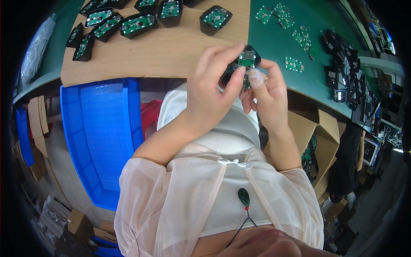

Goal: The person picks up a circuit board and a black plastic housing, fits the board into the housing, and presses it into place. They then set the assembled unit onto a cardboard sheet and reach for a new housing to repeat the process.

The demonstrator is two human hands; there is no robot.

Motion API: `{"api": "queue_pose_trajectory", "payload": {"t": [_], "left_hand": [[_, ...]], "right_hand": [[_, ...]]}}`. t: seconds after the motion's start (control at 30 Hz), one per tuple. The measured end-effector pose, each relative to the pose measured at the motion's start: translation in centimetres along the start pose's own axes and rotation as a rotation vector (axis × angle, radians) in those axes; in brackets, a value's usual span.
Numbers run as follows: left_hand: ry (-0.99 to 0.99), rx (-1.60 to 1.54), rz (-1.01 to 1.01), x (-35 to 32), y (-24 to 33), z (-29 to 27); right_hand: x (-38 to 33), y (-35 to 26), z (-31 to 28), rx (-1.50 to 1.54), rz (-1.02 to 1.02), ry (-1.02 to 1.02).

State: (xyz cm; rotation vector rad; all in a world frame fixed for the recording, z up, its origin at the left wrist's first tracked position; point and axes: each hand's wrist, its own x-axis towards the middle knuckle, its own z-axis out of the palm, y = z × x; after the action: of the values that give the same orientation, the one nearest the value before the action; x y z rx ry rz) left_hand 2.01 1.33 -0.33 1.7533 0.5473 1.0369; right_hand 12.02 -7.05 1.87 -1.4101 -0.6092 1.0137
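Between my two hands, just off the table's near edge, is a black plastic housing (pixel 256 55) with a green circuit board (pixel 247 60) in its open face. My left hand (pixel 215 79) is wrapped round the housing's left side, its thumb lying over the lower part of the board. On the other side my right hand (pixel 272 88) grips the housing, with a pale cover on the thumb pressed near the board's lower end. The fingers hide much of the housing's underside.
Several black housings with green boards (pixel 138 24) stand on the brown cardboard sheet (pixel 171 51). Loose circuit boards (pixel 294 64) and a pile of black housings (pixel 340 55) lie on the green table (pixel 274 45) at right. A blue crate (pixel 102 132) and an open cardboard box (pixel 327 128) flank me.
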Motion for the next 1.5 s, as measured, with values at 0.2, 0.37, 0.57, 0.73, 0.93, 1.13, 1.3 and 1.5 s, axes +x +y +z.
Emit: {"api": "queue_pose_trajectory", "payload": {"t": [0.2,0.37,0.57,0.73,0.93,1.13,1.3,1.5], "left_hand": [[0.013,0.078,0.111,-0.1,-0.2,0.3],[0.004,-0.128,-0.037,-0.2,-0.6,0.3],[-0.102,-0.456,-0.347,-0.2,0.0,-0.6],[-0.185,-0.658,-0.592,-0.1,0.0,-1.6],[-0.341,-0.679,-0.57,0.3,-0.6,-1.7],[-0.256,-0.615,-0.603,-0.4,-0.8,-0.8],[-0.173,-0.666,-0.583,-0.4,0.3,-0.7],[-0.22,-0.715,-0.632,-0.4,0.7,-0.9]], "right_hand": [[0.2,0.8,1.0,-0.01,-0.18,0.139],[0.3,0.1,0.0,0.086,-0.073,0.051],[-0.4,1.0,-1.1,0.12,-0.196,0.004],[-1.4,1.5,-1.9,-0.017,-0.324,-0.115],[-1.8,1.0,-1.8,-0.485,-0.582,-0.144],[-0.9,0.5,-2.2,-1.038,-1.147,0.051],[0.0,0.6,-2.3,-1.028,-1.139,0.103],[0.6,0.7,-2.6,-1.02,-1.109,0.156]]}}
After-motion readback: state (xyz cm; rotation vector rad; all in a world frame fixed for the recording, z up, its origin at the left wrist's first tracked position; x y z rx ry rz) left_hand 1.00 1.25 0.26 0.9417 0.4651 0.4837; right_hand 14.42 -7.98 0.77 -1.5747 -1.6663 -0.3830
